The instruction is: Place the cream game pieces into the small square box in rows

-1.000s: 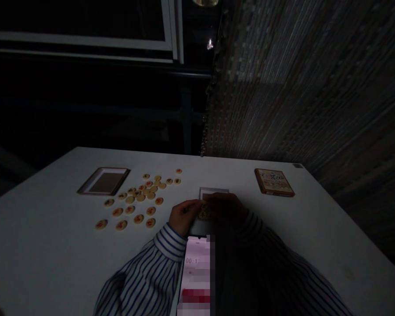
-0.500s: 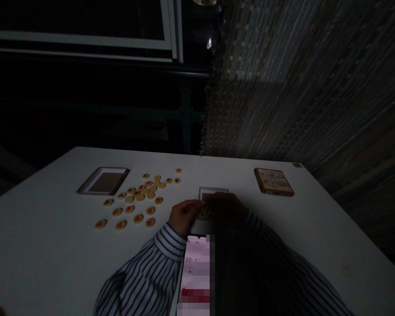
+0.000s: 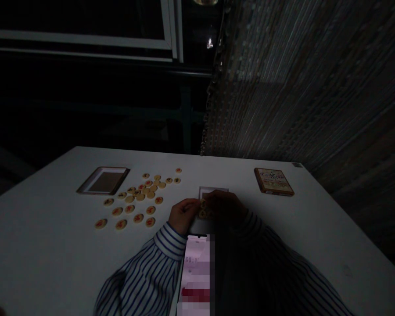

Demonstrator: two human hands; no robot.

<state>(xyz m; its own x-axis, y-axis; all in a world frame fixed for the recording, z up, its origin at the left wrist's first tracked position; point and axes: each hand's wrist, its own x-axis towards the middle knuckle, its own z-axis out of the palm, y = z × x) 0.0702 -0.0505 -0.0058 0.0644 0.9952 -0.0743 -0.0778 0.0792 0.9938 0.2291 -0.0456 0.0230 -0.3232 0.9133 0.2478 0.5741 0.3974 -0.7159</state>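
Observation:
Between my hands lies a small open box (image 3: 213,189) with several xiangqi pieces (image 3: 202,213) in its near end. My left hand (image 3: 183,216) is closed, its fingertips pinched at the box's left wall. My right hand (image 3: 228,208) reaches over the box from the right, fingers bent in and mostly in shadow. Its fingertips are at a round xiangqi piece (image 3: 203,203) just beside my left fingertips. More xiangqi pieces (image 3: 138,218), some with red and some with dark characters, some blank side up, lie scattered to the left.
A lit phone (image 3: 195,267) showing a timer lies in front of the box, between my forearms. An open box lid or tray (image 3: 82,189) is at the back left of the white table (image 3: 52,245). A printed box (image 3: 274,181) lies back right, near a bead curtain (image 3: 250,109).
My right hand has shifted slightly up and away from the near end of the box, showing more of the pieces inside. My left hand has stayed nearly still.

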